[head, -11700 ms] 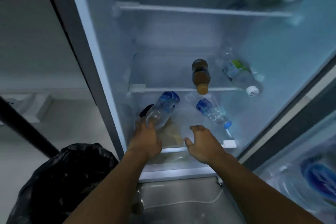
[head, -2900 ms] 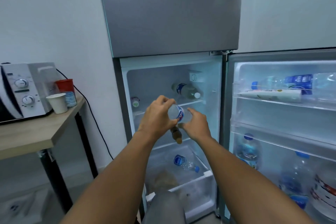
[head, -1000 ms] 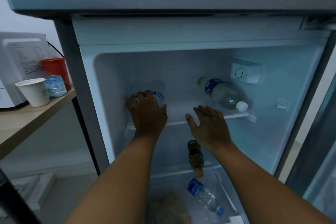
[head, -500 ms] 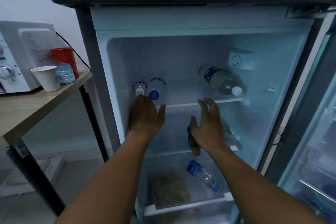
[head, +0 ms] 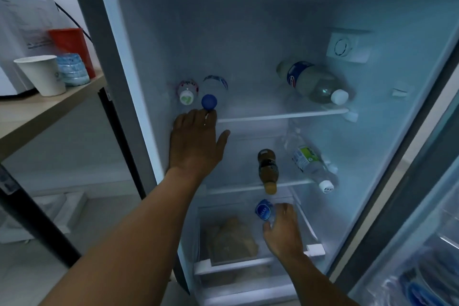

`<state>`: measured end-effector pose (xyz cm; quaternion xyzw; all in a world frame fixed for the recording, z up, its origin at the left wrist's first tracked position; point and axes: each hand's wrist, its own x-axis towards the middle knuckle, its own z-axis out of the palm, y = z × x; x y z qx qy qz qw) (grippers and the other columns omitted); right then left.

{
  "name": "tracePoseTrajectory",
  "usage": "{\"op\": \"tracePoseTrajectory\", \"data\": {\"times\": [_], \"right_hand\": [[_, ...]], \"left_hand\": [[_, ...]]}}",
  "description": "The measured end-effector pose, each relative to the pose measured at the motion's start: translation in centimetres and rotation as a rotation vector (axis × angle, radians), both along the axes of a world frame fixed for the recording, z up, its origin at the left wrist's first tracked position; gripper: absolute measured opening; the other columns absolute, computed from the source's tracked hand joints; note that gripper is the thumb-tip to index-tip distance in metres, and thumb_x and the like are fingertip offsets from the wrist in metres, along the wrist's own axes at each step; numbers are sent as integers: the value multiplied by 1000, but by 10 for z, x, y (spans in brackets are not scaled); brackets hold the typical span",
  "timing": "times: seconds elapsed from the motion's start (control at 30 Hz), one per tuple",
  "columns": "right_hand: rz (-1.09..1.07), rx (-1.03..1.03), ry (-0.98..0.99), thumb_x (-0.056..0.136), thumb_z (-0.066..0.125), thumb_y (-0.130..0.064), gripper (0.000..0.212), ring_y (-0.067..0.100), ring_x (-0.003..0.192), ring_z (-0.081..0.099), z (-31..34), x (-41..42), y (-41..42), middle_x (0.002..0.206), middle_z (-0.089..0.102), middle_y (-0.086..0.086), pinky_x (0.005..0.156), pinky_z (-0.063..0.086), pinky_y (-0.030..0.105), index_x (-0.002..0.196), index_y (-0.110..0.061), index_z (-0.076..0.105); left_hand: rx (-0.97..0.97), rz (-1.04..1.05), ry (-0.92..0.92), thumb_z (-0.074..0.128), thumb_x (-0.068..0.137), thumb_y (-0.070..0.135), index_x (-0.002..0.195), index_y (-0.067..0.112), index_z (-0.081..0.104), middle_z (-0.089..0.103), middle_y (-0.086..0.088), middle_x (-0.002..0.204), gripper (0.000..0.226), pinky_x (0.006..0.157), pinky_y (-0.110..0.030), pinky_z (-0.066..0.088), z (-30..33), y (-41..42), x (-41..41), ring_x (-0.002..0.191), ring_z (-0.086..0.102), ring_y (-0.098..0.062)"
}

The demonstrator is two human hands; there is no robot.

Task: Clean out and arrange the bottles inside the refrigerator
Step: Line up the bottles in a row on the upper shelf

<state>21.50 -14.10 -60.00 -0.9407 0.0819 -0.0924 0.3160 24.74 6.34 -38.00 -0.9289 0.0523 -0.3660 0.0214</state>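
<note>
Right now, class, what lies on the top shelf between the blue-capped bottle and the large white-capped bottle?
Nothing: in the head view the top shelf is bare between the blue-capped bottle and the large white-capped bottle.

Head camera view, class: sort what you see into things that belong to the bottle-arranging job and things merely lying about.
Part of the job:
- blue-capped bottle
- white-capped bottle
- brown bottle
- green-labelled bottle
- drawer bottle, at the right hand
- left hand

Lying about:
- paper cup
- red cup
- microwave
</note>
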Motion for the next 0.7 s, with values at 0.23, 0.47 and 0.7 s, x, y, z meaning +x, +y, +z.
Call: {"op": "tracePoseTrajectory", "data": {"times": [0.23, 0.47, 0.7], "right_hand": [[-53, -151, 340, 85, 63, -50, 92, 31, 143, 24, -48, 2, -15, 159, 11, 8, 107, 38, 44, 153, -22, 9], [-51, -52, 334, 88, 67, -23, 73, 33, 113, 54, -49, 3, -17, 132, 40, 12, 96, 47, 40, 146, -24, 22], [-74, 156, 220, 91, 64, -34, 57, 35, 108, 57, -50, 0, -3, 115, 57, 17, 90, 50, 42, 137, -19, 33]], "left_hand": [[-74, -11, -161, 53, 93, 46, 125, 12, 62, 67, -8, 112, 48, 95, -39, 38, -12, 2, 16, 102, 60, -29], [-95, -17, -217, 54, 92, 45, 122, 13, 64, 67, -7, 106, 45, 92, -37, 38, -14, 1, 24, 99, 61, -29], [-111, -27, -191, 56, 90, 44, 122, 13, 64, 67, -8, 108, 45, 93, -36, 36, -14, 0, 21, 99, 60, -29]]}}
